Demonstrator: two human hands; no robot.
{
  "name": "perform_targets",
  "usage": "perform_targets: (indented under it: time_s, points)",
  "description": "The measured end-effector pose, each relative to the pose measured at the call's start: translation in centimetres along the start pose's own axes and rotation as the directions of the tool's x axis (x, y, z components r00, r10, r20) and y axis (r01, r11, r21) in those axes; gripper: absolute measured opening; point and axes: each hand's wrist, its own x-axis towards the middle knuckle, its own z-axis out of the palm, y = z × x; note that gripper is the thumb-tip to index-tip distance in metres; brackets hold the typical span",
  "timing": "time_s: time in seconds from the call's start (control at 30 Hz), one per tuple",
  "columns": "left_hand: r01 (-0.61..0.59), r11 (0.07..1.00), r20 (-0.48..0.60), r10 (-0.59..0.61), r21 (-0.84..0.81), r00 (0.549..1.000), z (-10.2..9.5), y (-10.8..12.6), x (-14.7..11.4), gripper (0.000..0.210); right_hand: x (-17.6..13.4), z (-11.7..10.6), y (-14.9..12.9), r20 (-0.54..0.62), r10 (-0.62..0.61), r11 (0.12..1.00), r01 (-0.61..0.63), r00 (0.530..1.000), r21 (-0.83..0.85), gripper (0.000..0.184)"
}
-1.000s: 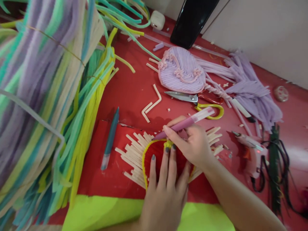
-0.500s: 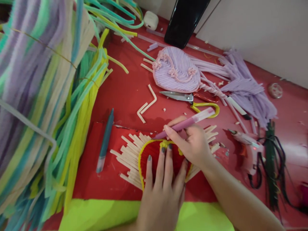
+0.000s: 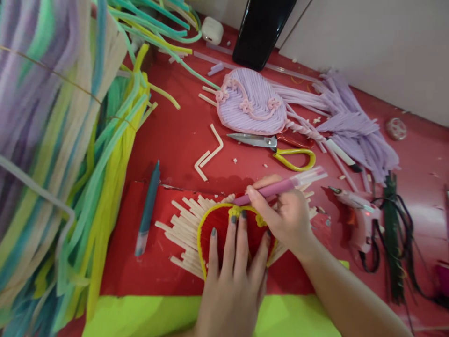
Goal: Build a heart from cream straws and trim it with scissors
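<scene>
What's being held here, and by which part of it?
A pink pen, around its barrel nearer the tip, in the right grip. The left grip rests spread on the yellow-edged red piece, apparently clasping nothing.

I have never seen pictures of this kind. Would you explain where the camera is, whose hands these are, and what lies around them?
There is no machine: a person works with two bare hands, and the view comes from a camera worn on that person's head. The left hand rests with spread fingers on a red piece with a yellow rim. The right hand holds a pink pen, its tip near that rim. Cream strips stick out on both sides. On the red table are scissors, a teal pen and a glue gun; bundled strips fill the picture's left.
</scene>
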Motion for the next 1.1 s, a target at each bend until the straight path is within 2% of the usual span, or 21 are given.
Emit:
perform_targets:
  time_s: [0.17,0.8,1.1]
  points:
    - [-0.022,1.0,0.004,0.022,0.012,1.0,0.18,-0.05,-0.2,0.058,-0.1,-0.19,0.05,-0.026,-0.052,0.998,0.052,0.998,-0.019,0.008]
    - [-0.008,1.0,-0.002,0.008,0.0,1.0,0.15,0.11,-0.12,0.054,0.52,-0.05,-0.17,0.04,-0.005,1.0,0.005,0.999,0.002,0.012]
    - [0.0,1.0,-0.007,0.0,-0.011,1.0,-0.03,0.01,0.09,0.05,0.56,0.15,-0.7,0.007,-0.012,1.0,0.012,1.0,-0.002,0.012]
